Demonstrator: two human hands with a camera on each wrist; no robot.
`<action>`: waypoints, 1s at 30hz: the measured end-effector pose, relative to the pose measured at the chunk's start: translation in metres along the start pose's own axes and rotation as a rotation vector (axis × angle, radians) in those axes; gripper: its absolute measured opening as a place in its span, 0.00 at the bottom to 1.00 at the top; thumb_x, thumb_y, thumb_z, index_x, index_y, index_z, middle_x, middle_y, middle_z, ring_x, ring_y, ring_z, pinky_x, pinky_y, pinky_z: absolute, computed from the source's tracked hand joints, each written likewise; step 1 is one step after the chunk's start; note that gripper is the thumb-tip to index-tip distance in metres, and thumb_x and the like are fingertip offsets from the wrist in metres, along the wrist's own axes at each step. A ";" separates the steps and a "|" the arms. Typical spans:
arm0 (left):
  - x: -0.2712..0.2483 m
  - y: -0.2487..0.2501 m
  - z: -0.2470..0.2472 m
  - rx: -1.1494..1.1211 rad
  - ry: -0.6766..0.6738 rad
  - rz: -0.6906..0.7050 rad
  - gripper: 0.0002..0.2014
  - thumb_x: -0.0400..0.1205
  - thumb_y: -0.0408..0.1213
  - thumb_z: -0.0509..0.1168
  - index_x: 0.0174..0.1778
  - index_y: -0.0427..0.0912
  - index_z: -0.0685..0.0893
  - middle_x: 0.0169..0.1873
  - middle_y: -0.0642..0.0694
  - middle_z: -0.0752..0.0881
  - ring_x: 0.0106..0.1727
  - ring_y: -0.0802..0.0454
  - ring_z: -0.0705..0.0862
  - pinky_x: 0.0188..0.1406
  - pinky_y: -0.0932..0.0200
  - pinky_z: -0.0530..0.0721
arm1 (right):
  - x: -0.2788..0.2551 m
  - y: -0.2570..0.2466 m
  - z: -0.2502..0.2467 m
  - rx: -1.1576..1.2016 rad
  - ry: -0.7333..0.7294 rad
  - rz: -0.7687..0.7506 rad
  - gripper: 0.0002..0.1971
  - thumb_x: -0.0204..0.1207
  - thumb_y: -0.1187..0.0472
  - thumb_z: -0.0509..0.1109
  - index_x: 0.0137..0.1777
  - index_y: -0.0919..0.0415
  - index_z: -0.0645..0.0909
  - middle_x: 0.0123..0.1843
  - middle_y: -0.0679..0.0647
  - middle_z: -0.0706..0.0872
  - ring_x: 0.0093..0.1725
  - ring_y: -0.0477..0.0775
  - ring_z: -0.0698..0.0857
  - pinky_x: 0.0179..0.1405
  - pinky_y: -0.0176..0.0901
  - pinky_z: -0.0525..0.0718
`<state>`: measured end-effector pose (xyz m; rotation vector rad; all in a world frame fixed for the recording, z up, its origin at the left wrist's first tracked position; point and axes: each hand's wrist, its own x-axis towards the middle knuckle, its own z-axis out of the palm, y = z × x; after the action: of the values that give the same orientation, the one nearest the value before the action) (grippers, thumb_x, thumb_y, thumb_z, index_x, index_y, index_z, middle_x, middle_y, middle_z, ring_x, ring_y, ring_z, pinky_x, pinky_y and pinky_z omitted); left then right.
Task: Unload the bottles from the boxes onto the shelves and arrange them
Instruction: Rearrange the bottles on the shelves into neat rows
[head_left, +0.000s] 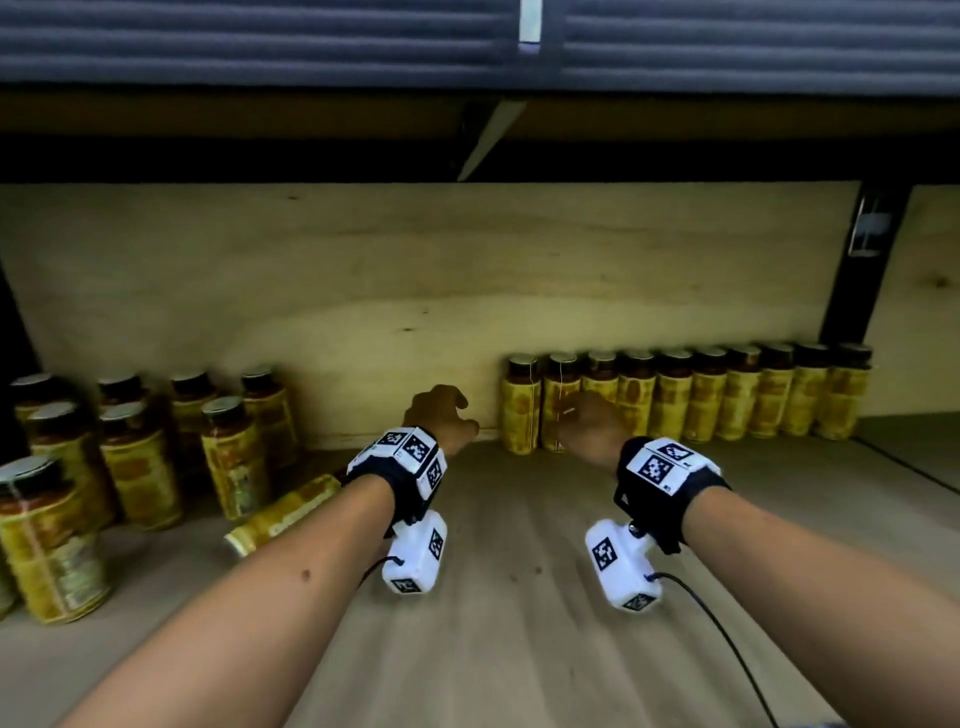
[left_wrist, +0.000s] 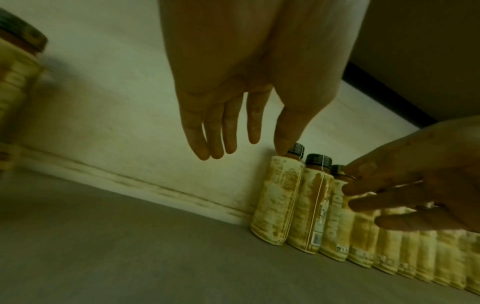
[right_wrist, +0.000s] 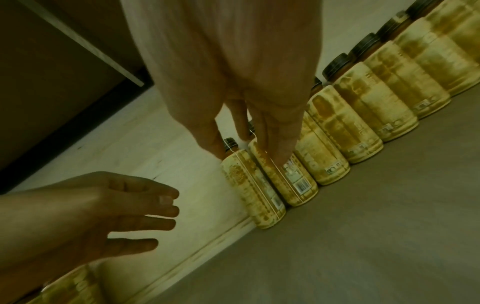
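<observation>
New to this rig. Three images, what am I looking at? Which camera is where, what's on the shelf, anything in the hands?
No robot here: a person works with two bare hands, each wrist wearing a strap with black-and-white markers and a small white camera.

The big picture comes from a head-worn camera looking down at a wooden shelf. The other two come from the wrist cameras, looking along the fingers.

On the shelf, a neat row of yellow-labelled bottles stands against the back panel on the right. A looser group of bottles stands on the left, with one fallen bottle lying beside it.

The left hand is open and holds nothing. The right hand reaches with straight fingers to the near end of the row; there is no grip on anything.
</observation>
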<state>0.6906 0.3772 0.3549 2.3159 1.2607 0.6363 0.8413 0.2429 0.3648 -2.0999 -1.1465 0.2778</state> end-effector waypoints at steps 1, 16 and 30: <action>0.008 0.004 0.005 -0.023 -0.010 0.012 0.21 0.76 0.45 0.71 0.65 0.47 0.80 0.67 0.42 0.79 0.64 0.45 0.81 0.59 0.57 0.80 | 0.007 -0.001 -0.002 0.010 0.046 -0.012 0.17 0.76 0.61 0.71 0.63 0.68 0.80 0.59 0.61 0.85 0.60 0.63 0.84 0.60 0.56 0.84; 0.082 0.034 0.030 -0.268 0.005 0.032 0.23 0.77 0.46 0.72 0.65 0.41 0.77 0.59 0.40 0.82 0.58 0.37 0.83 0.45 0.55 0.77 | 0.097 -0.006 0.019 -0.130 -0.012 -0.080 0.44 0.76 0.50 0.73 0.82 0.69 0.52 0.68 0.67 0.77 0.65 0.69 0.80 0.45 0.47 0.78; 0.098 -0.126 -0.094 0.024 0.054 -0.227 0.22 0.76 0.46 0.69 0.63 0.38 0.78 0.57 0.36 0.85 0.48 0.36 0.87 0.48 0.42 0.89 | 0.110 -0.117 0.145 0.045 -0.117 -0.269 0.24 0.70 0.42 0.73 0.57 0.61 0.84 0.53 0.60 0.88 0.52 0.64 0.87 0.43 0.46 0.82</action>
<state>0.6001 0.5372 0.3782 2.1442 1.5362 0.6116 0.7580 0.4429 0.3560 -1.8842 -1.4608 0.2981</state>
